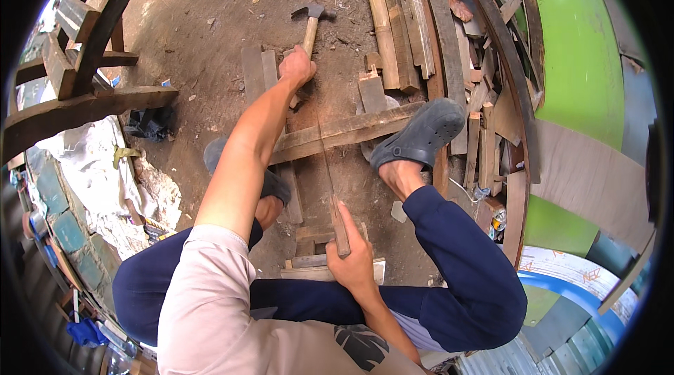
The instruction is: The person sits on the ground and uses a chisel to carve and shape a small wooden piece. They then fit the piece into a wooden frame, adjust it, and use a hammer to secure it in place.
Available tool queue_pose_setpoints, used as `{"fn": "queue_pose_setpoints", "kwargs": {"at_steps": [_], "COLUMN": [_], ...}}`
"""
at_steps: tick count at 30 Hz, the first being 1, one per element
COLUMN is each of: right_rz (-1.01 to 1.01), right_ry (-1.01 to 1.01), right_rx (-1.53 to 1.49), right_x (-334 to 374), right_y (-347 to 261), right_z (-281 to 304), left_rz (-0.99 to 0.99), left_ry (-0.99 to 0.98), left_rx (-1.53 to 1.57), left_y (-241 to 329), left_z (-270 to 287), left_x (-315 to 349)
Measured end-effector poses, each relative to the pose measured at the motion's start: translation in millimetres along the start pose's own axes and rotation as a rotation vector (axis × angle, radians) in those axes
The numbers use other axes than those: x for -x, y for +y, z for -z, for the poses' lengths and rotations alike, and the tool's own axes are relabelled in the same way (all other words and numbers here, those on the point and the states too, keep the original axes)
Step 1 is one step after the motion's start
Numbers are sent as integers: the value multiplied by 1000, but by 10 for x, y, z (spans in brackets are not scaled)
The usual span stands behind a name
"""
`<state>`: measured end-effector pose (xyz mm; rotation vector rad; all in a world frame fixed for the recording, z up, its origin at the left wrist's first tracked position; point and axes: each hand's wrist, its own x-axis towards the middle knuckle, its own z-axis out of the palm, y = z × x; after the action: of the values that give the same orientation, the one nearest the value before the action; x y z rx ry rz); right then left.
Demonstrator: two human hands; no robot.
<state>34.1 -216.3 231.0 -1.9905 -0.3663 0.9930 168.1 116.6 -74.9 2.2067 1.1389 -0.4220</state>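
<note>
My left hand [298, 68] is stretched far forward, its fingers closed round the wooden handle of a claw hammer [312, 24]. The hammer's dark head points away from me, close to the ground. In my right hand [352, 257], close to my body, is the wooden handle of a handsaw [340, 229]. Its thin blade, seen nearly edge-on, runs forward and crosses a wooden beam [351, 129]. I cannot tell how deep the blade sits in the wood. The beam lies slantwise between my feet, with my right grey clog [423, 133] against its right end.
Long planks [393, 24] and scrap wood lie at the right, beside a green panel [576, 45]. A curved wooden frame [91, 98] stands at the left near white cloth [95, 157]. Short wood pieces [326, 271] lie in front of me on the dirt ground [203, 31].
</note>
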Motion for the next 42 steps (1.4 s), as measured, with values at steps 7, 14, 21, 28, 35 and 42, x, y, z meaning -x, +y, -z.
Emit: {"fn": "queue_pose_setpoints", "kwargs": {"at_steps": [7, 14, 21, 28, 35, 42], "right_rz": [-36, -11, 18, 52, 104, 92], "right_ry": [-10, -3, 12, 39, 67, 76], "right_rx": [-29, -15, 21, 54, 112, 193], "right_x": [-14, 4, 25, 66, 33, 120], "right_y": [-6, 35, 62, 180, 254, 143], "right_z": [-11, -81, -94, -126, -133, -59], "left_rz": [8, 9, 374, 384, -96, -406], "left_ry": [42, 155, 206, -68, 91, -230], "left_rx": [86, 25, 3, -194, -623, -615], "left_y": [41, -491, -1101, -1079, -1019, -361], "left_z": [408, 717, 880, 1452, 1127, 626], "left_x": [23, 695, 1153, 1338, 1475, 1919]}}
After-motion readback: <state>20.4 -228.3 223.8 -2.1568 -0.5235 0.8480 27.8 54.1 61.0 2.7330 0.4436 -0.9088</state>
